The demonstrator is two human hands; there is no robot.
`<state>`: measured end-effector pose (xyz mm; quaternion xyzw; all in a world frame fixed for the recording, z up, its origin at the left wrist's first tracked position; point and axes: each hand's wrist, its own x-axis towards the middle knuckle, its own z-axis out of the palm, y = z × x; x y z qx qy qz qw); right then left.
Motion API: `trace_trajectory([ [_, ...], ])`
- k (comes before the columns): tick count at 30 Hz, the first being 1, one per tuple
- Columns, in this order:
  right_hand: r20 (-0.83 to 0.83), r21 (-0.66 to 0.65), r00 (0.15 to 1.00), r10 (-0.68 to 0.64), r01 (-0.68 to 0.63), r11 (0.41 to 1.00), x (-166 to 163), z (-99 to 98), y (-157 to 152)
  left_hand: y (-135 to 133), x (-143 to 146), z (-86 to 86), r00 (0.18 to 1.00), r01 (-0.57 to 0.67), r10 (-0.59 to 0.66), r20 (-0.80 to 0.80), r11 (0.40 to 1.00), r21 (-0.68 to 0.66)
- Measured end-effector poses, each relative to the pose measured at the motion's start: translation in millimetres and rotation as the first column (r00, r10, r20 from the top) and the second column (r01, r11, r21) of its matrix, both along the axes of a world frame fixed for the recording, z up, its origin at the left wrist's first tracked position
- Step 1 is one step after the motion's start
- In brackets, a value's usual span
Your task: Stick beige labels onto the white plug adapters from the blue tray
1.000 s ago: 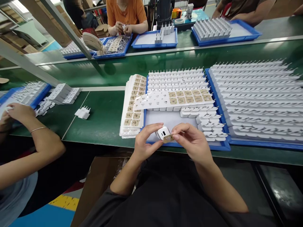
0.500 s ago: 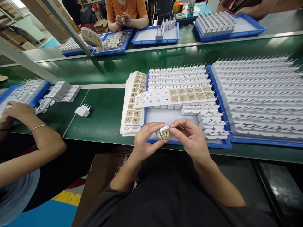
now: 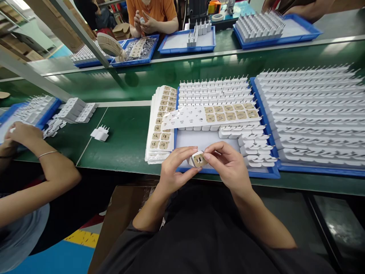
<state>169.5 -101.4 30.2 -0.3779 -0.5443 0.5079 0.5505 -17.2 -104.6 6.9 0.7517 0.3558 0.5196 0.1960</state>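
Left hand [image 3: 172, 169]: thumb and fingers clasp a white charger [image 3: 189, 161], port face turned toward the right hand [image 3: 228, 165]. Right thumb and forefinger pinch the near edge of a tan sticker [image 3: 202, 161] that lies over that face, dark ports showing through its cutouts. Both hands sit above the near part of a blue tray [image 3: 211, 139] on the green desk [image 3: 125, 140]

Step in hand, by my reading: seating the sticker on the port face. Next move seems to call for a steady left hold, cutouts lined up with the ports, then even thumb pressure and a clean release on the right — a skewed edge is the likely fault

Beyond the hands: part-used sticker sheet [image 3: 225, 113] across the tray; left of it, a stack of sheets [image 3: 159, 125]; right of the right hand, rows of plugs [image 3: 313, 118]
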Motion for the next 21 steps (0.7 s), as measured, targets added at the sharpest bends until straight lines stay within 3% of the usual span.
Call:
trace_trajectory([
  [21, 0.200, 0.142, 0.966, -0.164, 0.137, 0.980, -9.8, 3.5, -2.2, -1.0, 0.0, 2.2, 0.998, -0.047, 0.048, -0.047, 0.998, 0.035],
])
